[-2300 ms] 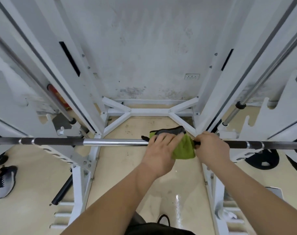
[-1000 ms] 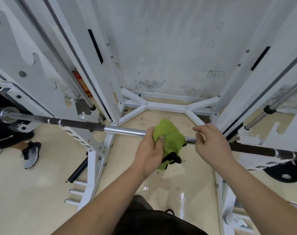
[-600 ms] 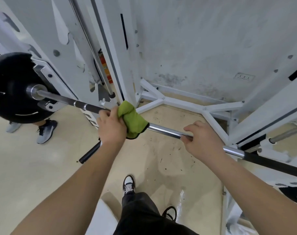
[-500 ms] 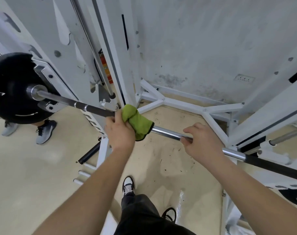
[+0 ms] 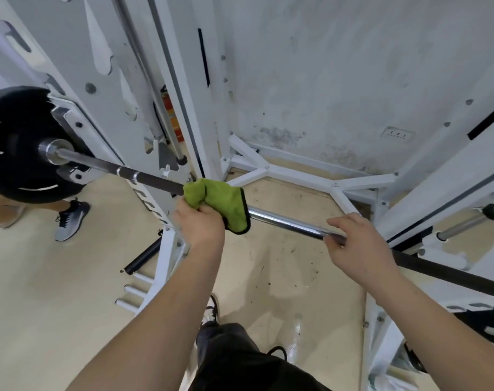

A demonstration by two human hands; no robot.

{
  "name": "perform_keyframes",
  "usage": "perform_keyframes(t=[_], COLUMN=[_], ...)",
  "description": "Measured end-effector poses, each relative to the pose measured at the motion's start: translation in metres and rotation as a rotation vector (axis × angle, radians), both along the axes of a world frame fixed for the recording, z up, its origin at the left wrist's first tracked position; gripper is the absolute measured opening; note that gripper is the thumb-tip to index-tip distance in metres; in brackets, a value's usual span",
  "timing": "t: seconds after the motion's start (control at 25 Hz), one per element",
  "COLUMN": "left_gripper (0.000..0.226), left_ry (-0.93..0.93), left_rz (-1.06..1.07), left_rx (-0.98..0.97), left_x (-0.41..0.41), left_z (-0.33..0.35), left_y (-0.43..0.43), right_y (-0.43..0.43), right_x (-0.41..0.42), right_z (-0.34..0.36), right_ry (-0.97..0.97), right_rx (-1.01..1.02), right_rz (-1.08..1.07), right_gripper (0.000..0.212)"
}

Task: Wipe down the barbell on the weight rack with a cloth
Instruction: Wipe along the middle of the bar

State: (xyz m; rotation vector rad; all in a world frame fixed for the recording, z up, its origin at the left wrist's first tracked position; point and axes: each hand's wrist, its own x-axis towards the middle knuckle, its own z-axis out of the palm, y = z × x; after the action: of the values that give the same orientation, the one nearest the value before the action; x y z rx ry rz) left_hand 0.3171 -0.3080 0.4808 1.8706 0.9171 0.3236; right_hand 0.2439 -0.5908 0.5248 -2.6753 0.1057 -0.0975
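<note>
Stained white wall [image 5: 338, 66] beyond, beige floor [image 5: 42, 292] beneath. Across the white rack [image 5: 183, 80], slanting between both hands: bar [image 5: 282, 222]. Wrapped over it and bunched in the curled left hand [image 5: 200, 225]: green cloth [image 5: 220, 200]. Closed round bare chrome, well apart from the cloth: right hand [image 5: 361, 246], fingers over the top. Past the left hand, at the bar's end: black plate [image 5: 17, 142]. Below that, someone's grey shoe [image 5: 70, 218].
</note>
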Motion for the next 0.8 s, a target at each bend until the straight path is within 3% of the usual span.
perform_keyframes(t=[0.12, 0.24, 0.32, 0.4, 0.52, 0.56, 0.64, 0.8], left_gripper=[0.036, 0.029, 0.028, 0.021, 0.015, 0.016, 0.014, 0.020], left_ry=[0.013, -0.016, -0.001, 0.026, 0.205, 0.230, 0.203, 0.066], left_rz=[-0.225, -0.832, -1.078, -1.020, -0.840, -0.813, -0.851, -1.084], left_rx=[0.018, 0.088, 0.071, -0.025, -0.366, -0.401, -0.252, 0.277], left_x=[-0.032, -0.078, -0.089, -0.086, -0.071, -0.068, -0.057, -0.003], left_z=[0.016, 0.023, 0.028, 0.039, 0.055, 0.060, 0.074, 0.095], left_y=[-0.077, -0.157, -0.182, -0.178, -0.141, -0.124, -0.090, -0.012], right_y=[-0.029, -0.053, -0.064, -0.066, -0.048, -0.036, -0.008, 0.036], right_x=[-0.015, -0.023, -0.032, -0.037, -0.029, -0.022, -0.006, 0.016], right_z=[-0.001, 0.005, 0.010, 0.014, 0.015, 0.015, 0.016, 0.011], right_ry=[-0.006, 0.171, 0.289, 0.301, 0.146, 0.100, 0.047, -0.004], right_rx=[-0.071, -0.144, -0.104, -0.037, 0.043, 0.061, 0.128, 0.167], right_rz=[-0.065, -0.089, -0.072, -0.020, 0.048, 0.080, 0.125, 0.138], right_gripper=[0.046, 0.076, 0.094, 0.097, 0.082, 0.076, 0.064, 0.046])
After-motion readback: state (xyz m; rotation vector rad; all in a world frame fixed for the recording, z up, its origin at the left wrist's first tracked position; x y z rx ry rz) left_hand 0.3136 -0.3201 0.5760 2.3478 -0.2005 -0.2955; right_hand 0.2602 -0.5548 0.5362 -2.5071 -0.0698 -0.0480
